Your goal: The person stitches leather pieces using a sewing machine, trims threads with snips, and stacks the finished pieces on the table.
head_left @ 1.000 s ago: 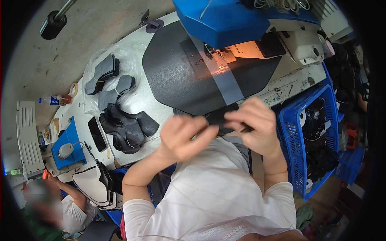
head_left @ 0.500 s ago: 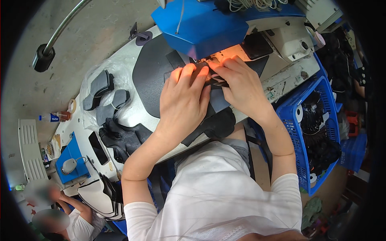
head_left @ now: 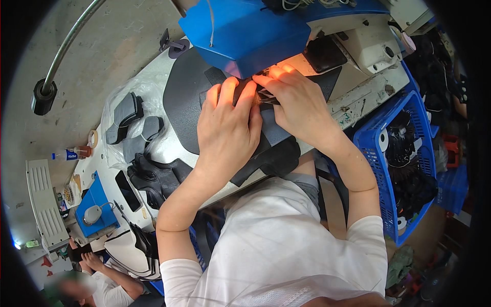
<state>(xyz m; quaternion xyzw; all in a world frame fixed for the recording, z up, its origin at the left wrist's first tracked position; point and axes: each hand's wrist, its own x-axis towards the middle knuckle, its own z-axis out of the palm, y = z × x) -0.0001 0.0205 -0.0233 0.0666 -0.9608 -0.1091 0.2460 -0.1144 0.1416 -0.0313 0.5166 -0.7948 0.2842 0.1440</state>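
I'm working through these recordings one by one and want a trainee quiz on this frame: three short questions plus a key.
1. True or false: the blue crate stands on the person's right.
2. The left hand and right hand are over: (a) the bottle (b) the large dark mat (c) the tape roll.
3. Fill in: the grey pads lie on crumpled clear ____.

Key: 1 true; 2 b; 3 plastic.

From over the tabletop's (head_left: 171,148) near edge, the left hand (head_left: 227,120) and right hand (head_left: 303,105) have moved inward, now close to the blue machine cover (head_left: 248,36).
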